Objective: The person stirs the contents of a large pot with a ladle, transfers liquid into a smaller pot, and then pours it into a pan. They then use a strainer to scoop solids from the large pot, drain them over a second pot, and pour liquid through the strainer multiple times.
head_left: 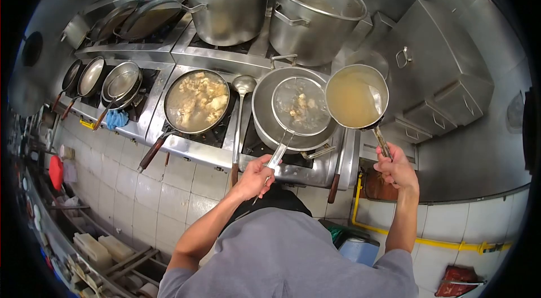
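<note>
My left hand point(255, 178) is closed around the handle of a round mesh strainer point(284, 106), which sits over a wide metal pot point(264, 120) on the stove. Several pale, lumpy food pieces point(304, 105) lie in the strainer. To the right, my right hand point(397, 168) grips the handle of a saucepan point(387, 87) holding cloudy yellowish liquid point(350, 98). The saucepan is raised next to the strainer's right edge. Left of the strainer, a ladle point(244, 84) rests with its long handle toward me. A frying pan point(166, 107) beyond it contains pale chunks in liquid.
Two tall stockpots point(228, 19) stand on the back burners, the left one filled with liquid. Smaller pans point(90, 78) and a blue cloth point(117, 119) are at the far left. A yellow pipe point(428, 243) runs low on the right, below a steel cabinet point(439, 56).
</note>
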Available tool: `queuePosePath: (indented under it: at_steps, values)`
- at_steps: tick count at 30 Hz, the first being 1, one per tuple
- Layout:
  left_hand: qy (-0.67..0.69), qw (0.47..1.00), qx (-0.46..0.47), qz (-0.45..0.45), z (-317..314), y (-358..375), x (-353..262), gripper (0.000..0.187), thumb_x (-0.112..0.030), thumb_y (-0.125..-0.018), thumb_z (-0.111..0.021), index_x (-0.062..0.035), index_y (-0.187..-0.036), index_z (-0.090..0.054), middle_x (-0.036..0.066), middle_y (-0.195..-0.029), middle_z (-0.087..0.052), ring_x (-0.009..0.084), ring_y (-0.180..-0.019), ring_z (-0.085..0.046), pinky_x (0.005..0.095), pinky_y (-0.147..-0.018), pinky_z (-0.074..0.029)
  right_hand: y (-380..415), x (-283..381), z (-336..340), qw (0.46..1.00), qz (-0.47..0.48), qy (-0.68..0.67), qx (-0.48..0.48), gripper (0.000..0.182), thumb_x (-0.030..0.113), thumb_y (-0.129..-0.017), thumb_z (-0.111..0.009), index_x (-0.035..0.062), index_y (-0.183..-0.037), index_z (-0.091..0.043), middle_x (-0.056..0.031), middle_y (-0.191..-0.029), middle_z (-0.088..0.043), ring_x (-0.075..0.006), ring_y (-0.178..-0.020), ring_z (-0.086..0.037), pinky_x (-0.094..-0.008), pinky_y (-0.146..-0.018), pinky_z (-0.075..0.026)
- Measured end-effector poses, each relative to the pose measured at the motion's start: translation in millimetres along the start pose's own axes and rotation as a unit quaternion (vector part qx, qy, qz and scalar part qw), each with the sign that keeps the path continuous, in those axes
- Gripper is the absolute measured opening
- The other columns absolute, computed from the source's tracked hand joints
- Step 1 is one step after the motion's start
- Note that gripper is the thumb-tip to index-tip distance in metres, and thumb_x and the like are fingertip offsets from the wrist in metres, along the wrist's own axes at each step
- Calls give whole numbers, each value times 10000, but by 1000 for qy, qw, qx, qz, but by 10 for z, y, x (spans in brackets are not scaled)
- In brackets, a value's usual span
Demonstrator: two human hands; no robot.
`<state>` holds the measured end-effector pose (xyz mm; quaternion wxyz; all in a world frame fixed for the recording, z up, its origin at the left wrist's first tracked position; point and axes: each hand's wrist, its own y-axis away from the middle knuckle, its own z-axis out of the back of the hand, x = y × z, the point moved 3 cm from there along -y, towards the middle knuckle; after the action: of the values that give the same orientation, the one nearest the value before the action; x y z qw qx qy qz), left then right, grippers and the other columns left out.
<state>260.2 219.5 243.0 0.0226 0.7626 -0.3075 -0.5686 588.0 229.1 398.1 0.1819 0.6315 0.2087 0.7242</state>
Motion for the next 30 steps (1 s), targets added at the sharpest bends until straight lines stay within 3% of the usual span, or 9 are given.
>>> queuePosePath:
  at_steps: [16, 20, 22, 25, 30]
  values:
    - [10, 1000, -10, -3, -15, -2, 85, 350, -30, -869, -382, -36, -1193, -513, 18, -565, -462, 77, -355, -402, 222, -289, -343, -19, -39, -106, 996, 1, 91, -27, 347, -74, -730, -614, 99, -979, -447, 87, -637, -342, -21, -478, -328, -205, -376, -265]
    - [3, 1000, -8, -14, -14, -12, 130, 344, -31, -874, -381, -40, -1191, -515, 19, -569, -464, 75, -354, -399, 221, -291, -341, -50, -79, -116, 995, 18, 89, -40, 345, -83, -734, -606, 111, -977, -456, 96, -625, -338, -5, -419, -267, -196, -356, -205]
    - [8, 1000, -5, -12, -9, -10, 134, 349, -40, -850, -396, -50, -1178, -515, 14, -572, -465, 79, -365, -409, 235, -302, -344, -62, -75, -117, 991, 31, 123, -30, 305, -65, -728, -595, 75, -958, -452, 76, -632, -357, -30, -483, -341, -213, -392, -280]
    - [6, 1000, -9, -6, 0, -6, 144, 343, -39, -852, -395, -49, -1173, -516, 14, -571, -465, 78, -363, -409, 233, -301, -343, -84, -99, -145, 991, 43, 122, -33, 330, -76, -742, -617, 91, -976, -455, 90, -628, -335, -7, -435, -265, -196, -367, -220]
    - [9, 1000, -10, -10, 14, 8, 160, 343, -30, -854, -387, -48, -1171, -516, 15, -573, -466, 77, -363, -409, 230, -300, -343, -158, -156, -169, 986, 74, 148, -32, 296, -68, -755, -604, 87, -958, -455, 86, -626, -336, -10, -450, -279, -198, -373, -230]
